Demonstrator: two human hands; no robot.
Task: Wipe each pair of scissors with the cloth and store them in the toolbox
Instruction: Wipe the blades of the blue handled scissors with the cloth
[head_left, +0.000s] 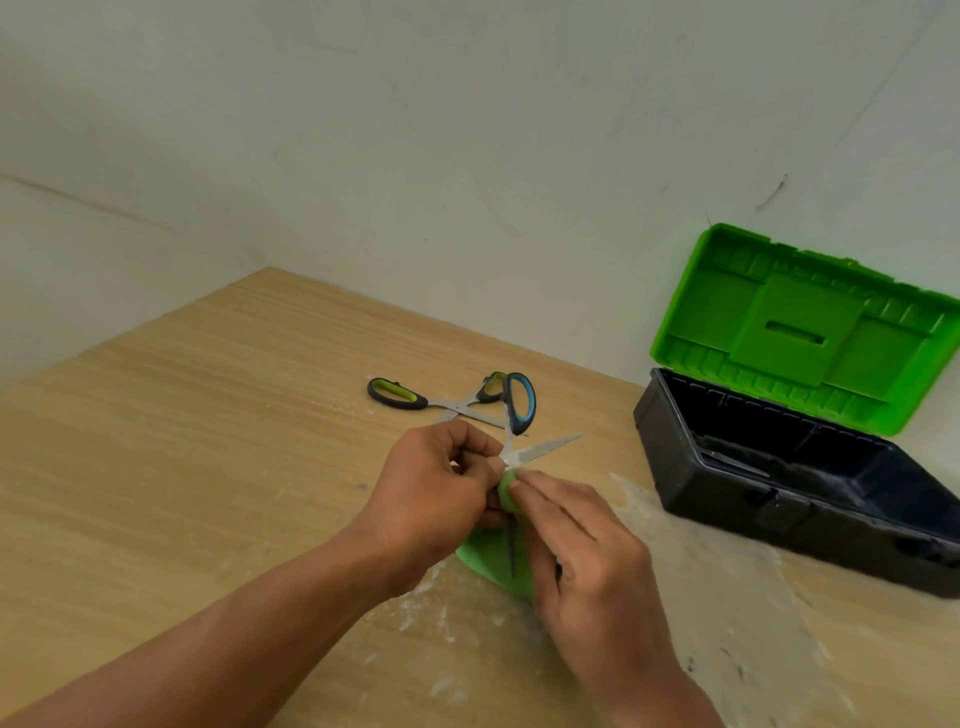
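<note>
My left hand (441, 488) grips a pair of blue-handled scissors (521, 402) near the pivot, blades spread, one silver blade pointing right, one handle loop standing up. My right hand (576, 551) presses a green cloth (493, 558) around the other blade just below the pivot. A second pair, the green-handled scissors (397, 395), lies open on the wooden table (208, 441) behind my hands. The toolbox (769, 493), black with its green lid (800, 327) raised, stands at the right against the wall. A metal item lies inside it, hard to make out.
White dusty smears mark the table around the cloth and in front of the toolbox. Pale walls meet in a corner behind the table. The table's left half holds nothing else.
</note>
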